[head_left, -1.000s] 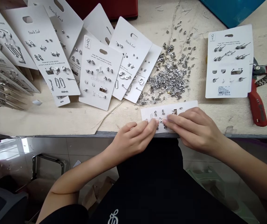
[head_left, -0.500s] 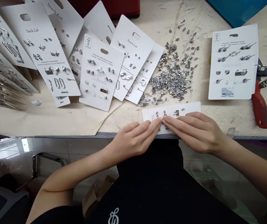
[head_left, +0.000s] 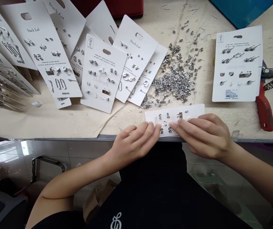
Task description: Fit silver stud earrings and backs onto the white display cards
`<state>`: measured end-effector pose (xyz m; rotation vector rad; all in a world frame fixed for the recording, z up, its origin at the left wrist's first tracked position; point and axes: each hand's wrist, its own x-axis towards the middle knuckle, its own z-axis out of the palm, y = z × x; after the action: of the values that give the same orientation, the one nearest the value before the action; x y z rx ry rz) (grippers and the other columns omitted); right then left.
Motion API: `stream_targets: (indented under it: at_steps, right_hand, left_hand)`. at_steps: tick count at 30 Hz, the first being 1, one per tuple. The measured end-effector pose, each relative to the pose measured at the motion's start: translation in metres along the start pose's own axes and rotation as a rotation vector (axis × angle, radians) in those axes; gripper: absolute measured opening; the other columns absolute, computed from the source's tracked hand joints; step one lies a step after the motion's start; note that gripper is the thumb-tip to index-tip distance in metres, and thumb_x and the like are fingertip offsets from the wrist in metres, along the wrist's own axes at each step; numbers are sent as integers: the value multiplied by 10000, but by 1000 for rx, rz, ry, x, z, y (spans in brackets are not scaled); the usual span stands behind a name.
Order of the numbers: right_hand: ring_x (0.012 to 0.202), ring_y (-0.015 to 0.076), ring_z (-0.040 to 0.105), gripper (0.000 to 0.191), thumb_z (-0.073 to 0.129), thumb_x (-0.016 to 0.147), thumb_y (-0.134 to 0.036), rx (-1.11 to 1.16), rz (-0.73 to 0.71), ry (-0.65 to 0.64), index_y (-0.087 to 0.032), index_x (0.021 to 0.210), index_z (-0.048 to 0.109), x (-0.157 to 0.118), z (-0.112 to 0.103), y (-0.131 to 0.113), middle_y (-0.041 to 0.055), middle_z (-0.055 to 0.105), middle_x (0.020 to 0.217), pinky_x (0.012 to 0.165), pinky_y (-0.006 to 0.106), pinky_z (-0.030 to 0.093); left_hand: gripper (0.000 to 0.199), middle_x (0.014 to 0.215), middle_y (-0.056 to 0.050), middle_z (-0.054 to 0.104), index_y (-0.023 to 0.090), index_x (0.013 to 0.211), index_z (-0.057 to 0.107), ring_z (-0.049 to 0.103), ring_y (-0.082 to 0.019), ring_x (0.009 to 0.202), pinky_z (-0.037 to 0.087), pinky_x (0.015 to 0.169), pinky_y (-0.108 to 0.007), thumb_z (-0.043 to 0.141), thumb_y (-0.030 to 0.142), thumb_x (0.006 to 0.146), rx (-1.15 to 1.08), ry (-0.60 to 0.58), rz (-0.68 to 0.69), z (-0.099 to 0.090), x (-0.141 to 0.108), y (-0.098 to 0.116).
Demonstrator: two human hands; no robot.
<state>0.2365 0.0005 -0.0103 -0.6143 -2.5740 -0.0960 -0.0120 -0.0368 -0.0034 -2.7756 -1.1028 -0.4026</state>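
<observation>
A white earring card (head_left: 196,110) lies sideways at the table's front edge, with small metal backs and posts standing on it. My left hand (head_left: 136,139) rests at the card's left part, its fingers close together and their tips on the card; whether they pinch anything is hidden. Over the card's right part is my right hand (head_left: 204,135), fingers bent, index fingertip near the middle posts and thumb by the card's far side. Any small piece between its fingers is too small to tell. Beyond the card lies a pile of small metal earring backs (head_left: 174,84).
Several earring cards (head_left: 98,100) overlap at the left. At the right lie a stack of cards (head_left: 238,70) and red-handled pliers (head_left: 265,109). A red box (head_left: 124,8) and a blue object (head_left: 245,11) sit at the back.
My fingertips, together over the card's middle before, have parted. The left hand has shifted slightly left and the right hand slightly right, uncovering the posts between them.
</observation>
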Motion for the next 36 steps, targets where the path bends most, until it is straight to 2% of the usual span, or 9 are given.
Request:
stream_targets:
  at_steps: [3, 8, 15, 19, 31, 36]
  right_hand:
    - [794, 157, 591, 181, 566, 919, -43, 70, 8, -19, -93, 1066, 658, 0, 0, 2, 88, 718, 959, 648, 336, 469]
    - [780, 183, 558, 225, 553, 932, -69, 141, -15, -72, -65, 1130, 659, 2, -3, 11, 109, 698, 960, 641, 363, 443]
    - [797, 188, 543, 265, 537, 938, -59, 114, -55, -120, -68, 1176, 652, 4, -6, 18, 115, 701, 1022, 667, 367, 429]
    - [784, 196, 526, 259, 538, 938, -67, 119, -67, -119, -63, 1166, 660, 4, -7, 19, 113, 693, 965, 661, 370, 426]
    - [784, 188, 501, 333, 488, 947, -41, 74, -79, -201, -148, 1238, 608, 4, -12, 25, 74, 682, 1007, 680, 354, 427]
    - [802, 187, 493, 394, 496, 912, 22, 78, -94, -233, -155, 1247, 602, 5, -14, 27, 58, 645, 916, 694, 345, 413]
  left_hand:
    - [362, 1108, 13, 757, 238, 1197, 692, 637, -121, 1012, 383, 869, -278, 551, 59, 916, -16, -24, -25, 1, -3, -2]
    - [472, 1145, 7, 738, 253, 1306, 636, 610, -128, 1042, 372, 906, -283, 552, 41, 893, -27, -70, -14, 1, -6, -5]
    - [467, 1165, 3, 726, 270, 1340, 620, 581, -140, 1057, 355, 928, -288, 554, 77, 920, -29, -96, -37, -1, -7, -8]
    - [451, 1165, 4, 724, 275, 1333, 625, 584, -140, 1046, 350, 934, -282, 587, 93, 922, -18, -101, -30, -2, -5, -9]
    - [419, 1159, -2, 720, 277, 1300, 645, 579, -150, 1038, 348, 945, -297, 625, 108, 917, -38, -112, -52, -4, -5, -10]
    - [399, 1134, -10, 725, 266, 1294, 648, 574, -158, 1025, 347, 940, -299, 626, 119, 923, -53, -107, -45, -4, -6, -10]
